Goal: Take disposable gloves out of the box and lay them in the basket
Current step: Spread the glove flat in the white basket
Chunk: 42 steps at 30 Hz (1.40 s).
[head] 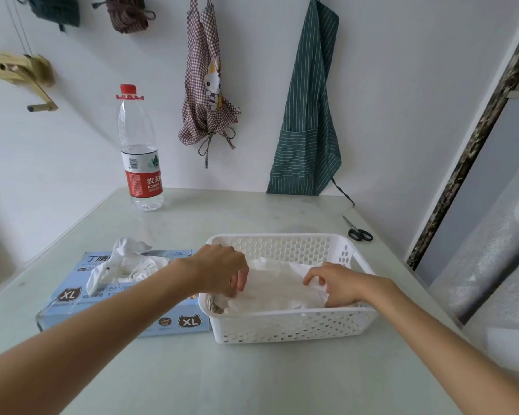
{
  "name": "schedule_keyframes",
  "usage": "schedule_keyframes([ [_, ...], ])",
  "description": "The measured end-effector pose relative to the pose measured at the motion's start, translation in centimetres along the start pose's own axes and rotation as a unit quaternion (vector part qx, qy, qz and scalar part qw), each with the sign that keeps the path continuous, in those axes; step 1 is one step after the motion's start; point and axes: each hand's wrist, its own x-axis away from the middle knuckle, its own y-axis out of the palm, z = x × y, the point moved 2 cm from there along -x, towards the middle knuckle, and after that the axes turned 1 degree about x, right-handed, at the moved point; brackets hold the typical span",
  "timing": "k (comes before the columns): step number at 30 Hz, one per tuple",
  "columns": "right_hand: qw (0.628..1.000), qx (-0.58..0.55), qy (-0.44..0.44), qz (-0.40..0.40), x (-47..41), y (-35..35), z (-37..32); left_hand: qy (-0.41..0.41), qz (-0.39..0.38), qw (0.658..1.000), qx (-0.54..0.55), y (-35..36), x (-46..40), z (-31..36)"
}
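A white perforated plastic basket stands right of centre in the lower half of the frame on a pale green surface, and white disposable gloves lie piled inside it. Both hands are down in the basket: the left hand reaches in over the near-left corner, its fingertips pinching an edge of the glove pile, and the right hand sits at the right side with curled fingers gripping the same white material — so each grip is clamped on gloves rather than held apart. Just left of the basket, touching or nearly touching its wall, lies a light blue glove box marked XL, flat on the surface, with a bunch of white gloves sticking up out of its top opening. Further back, in the left-centre of the frame, a clear water bottle with a red cap and red label stands upright, only its bottom portion holding water. Black-handled scissors lie on the surface behind the basket's far-right corner. On the white wall at top centre hang a checked apron with a cartoon figure and, to its right, a green striped apron whose hem reaches the surface. A wooden wall fixture with a crank handle is at the upper left.
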Motion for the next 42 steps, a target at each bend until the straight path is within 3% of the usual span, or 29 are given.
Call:
schedule_keyframes([
  [3,1.000,0.004,0.002,-0.013,-0.3,0.2,0.0,0.000,-0.059,0.997,-0.054,-0.6,0.9,0.6],
  [8,0.998,-0.056,-0.023,0.025,0.4,-2.5,-0.1,-0.017,0.027,0.999,-0.005,-2.9,0.1,1.8],
  [11,0.989,-0.139,-0.045,-0.037,0.6,-2.9,-1.7,-0.037,-0.141,0.989,-0.035,0.3,-1.4,2.4],
  [13,0.989,-0.120,-0.036,-0.077,0.2,-2.2,-2.5,-0.055,-0.186,0.978,-0.083,2.5,-2.1,1.7],
  [19,0.993,-0.077,-0.010,-0.085,-0.8,0.3,-2.7,-0.044,-0.169,0.971,-0.164,4.0,-2.7,0.7],
  [24,0.995,-0.057,-0.012,-0.086,-1.0,0.8,-2.8,-0.034,-0.144,0.977,-0.156,4.0,-2.5,0.4],
  [31,0.992,-0.086,-0.009,-0.094,0.8,-1.6,-3.4,-0.024,0.034,0.995,-0.090,-0.2,0.6,0.2],
  [33,0.998,-0.051,-0.007,-0.046,1.4,-3.1,-4.1,-0.048,0.089,0.993,-0.062,-1.8,3.4,-1.6],
  [37,0.979,-0.084,-0.098,0.155,1.5,-5.6,-10.4,-0.180,0.159,0.970,-0.024,-2.4,10.0,-8.9],
  [40,0.956,-0.061,-0.181,0.222,0.2,-5.7,-18.7,-0.269,0.078,0.958,0.060,0.4,13.6,-13.6],
  [42,0.949,-0.026,-0.213,0.233,-1.7,-4.8,-23.2,-0.238,0.043,0.960,0.143,2.5,14.4,-14.9],
])
